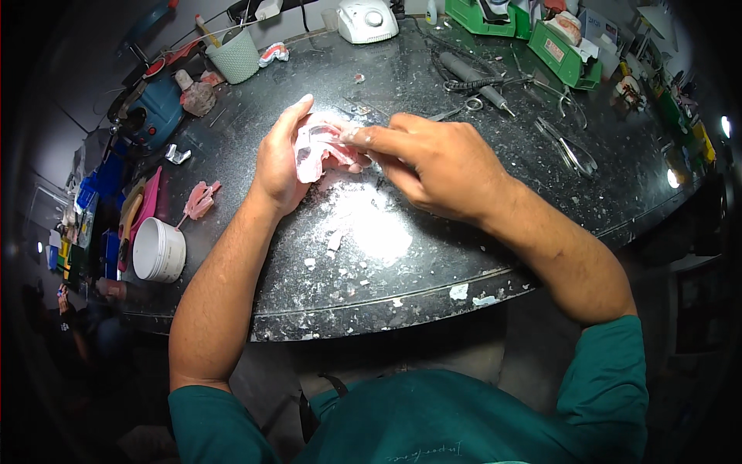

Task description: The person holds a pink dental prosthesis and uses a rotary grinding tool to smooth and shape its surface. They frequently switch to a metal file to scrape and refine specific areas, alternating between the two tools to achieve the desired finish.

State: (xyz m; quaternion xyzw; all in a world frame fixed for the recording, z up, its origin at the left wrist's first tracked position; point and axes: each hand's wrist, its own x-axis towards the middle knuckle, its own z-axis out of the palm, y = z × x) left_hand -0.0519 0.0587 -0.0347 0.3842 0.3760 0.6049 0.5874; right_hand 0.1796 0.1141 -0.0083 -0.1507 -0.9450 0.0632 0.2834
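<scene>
A pink and white arch-shaped dental mould [311, 164] rests in my left hand [277, 166], above the far middle of the dark worktop. The left thumb points up and away, while the fingers curl beneath the mould, partly hidden by it. My right hand [448, 162] reaches in from the right with its fingers drawn together. Its index fingertip, smeared with white, meets the right side of the mould. Whether a small tool or scrap sits between those fingertips is hidden. White crumbs and flakes [334, 241] lie on the worktop below the hands.
At left stand a white tub [160, 251], pink scraps [201, 199] and a blue machine [151, 116]. Farther back are a textured cup of tools [233, 58] and a white control box [368, 22]. A grey corded handpiece [471, 77], pliers [568, 147] and green bins [558, 54] occupy the right.
</scene>
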